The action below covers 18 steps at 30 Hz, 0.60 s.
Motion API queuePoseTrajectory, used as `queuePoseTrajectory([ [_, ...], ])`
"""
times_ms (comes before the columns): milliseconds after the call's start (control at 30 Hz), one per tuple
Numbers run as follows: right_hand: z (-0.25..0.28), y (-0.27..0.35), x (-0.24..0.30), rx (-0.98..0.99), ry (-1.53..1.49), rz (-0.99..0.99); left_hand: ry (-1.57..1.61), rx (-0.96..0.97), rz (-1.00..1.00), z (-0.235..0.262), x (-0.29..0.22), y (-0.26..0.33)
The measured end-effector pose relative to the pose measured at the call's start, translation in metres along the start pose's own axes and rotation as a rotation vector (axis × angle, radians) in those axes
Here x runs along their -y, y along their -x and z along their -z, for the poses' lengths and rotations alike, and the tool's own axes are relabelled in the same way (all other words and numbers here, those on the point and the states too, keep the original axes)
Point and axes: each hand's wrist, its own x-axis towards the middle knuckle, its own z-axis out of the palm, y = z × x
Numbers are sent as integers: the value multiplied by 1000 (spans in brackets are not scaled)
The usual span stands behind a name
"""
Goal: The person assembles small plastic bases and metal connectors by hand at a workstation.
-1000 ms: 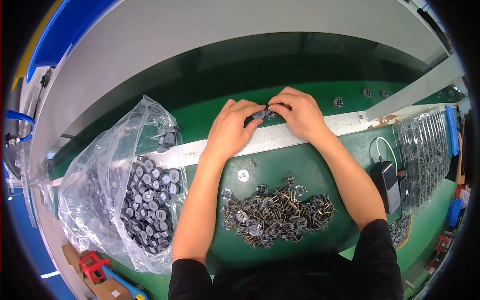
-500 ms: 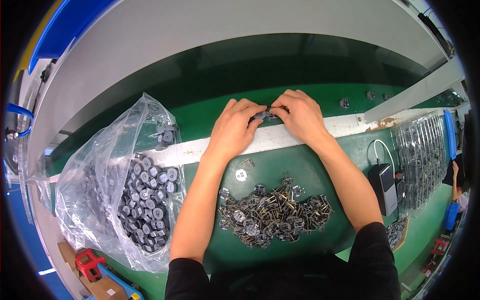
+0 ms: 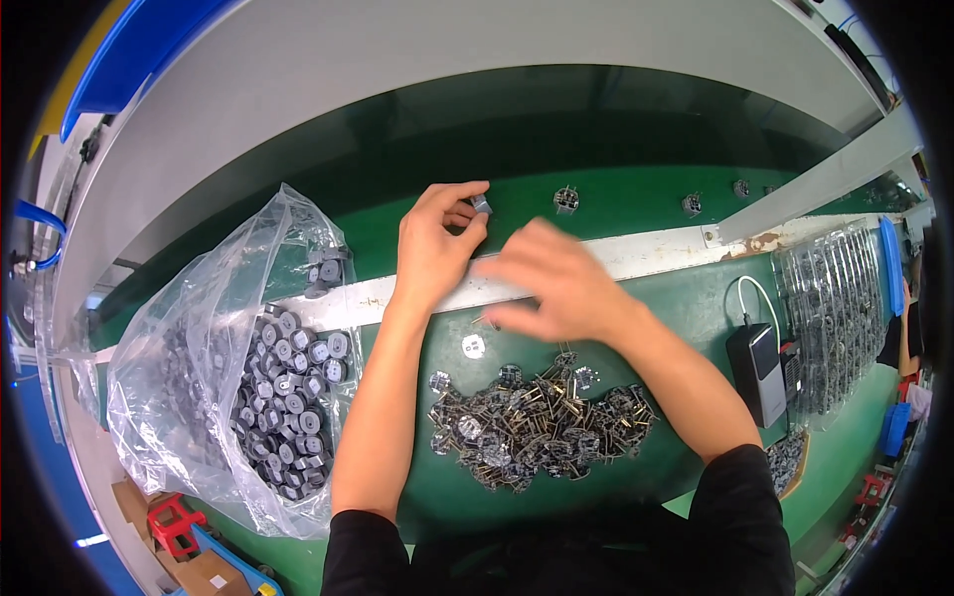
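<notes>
My left hand (image 3: 437, 238) is over the far green strip, thumb and fingers closed on a small grey plastic housing (image 3: 481, 204). My right hand (image 3: 552, 283) is smeared by motion above the white rail, its thumb apart from its stretched fingers and nothing visible between them. Just beyond it on the strip stands a small part with a dark top (image 3: 566, 200). Nearer me lies a heap of small circuit boards with metal pins (image 3: 542, 422). One pale round board (image 3: 473, 346) lies apart from the heap, below my right thumb.
At left, a clear plastic bag (image 3: 189, 348) spills many grey round housings (image 3: 295, 402). A white rail (image 3: 636, 248) divides the bench from the strip, where further parts (image 3: 693, 205) stand at right. A black power bank (image 3: 757, 372) with a white cable sits beside stacked clear trays (image 3: 833, 318).
My hands have parted. The left has moved slightly left with a grey housing; the right has come back toward me. A part now stands alone on the strip, and those farther right have shifted rightward.
</notes>
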Motion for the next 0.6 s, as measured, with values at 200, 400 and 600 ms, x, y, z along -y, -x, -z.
queuePoseTrajectory([
  [200, -3, 9, -2, 288, -283, -139, -183, 9, 78, 0, -6, -2],
  [400, -2, 9, -8, 282, -334, -191, -334, 8, 2, -1, -5, 0],
  [600, 10, 3, -22, -51, -291, -573, -303, 118, 9, -6, -18, 2],
])
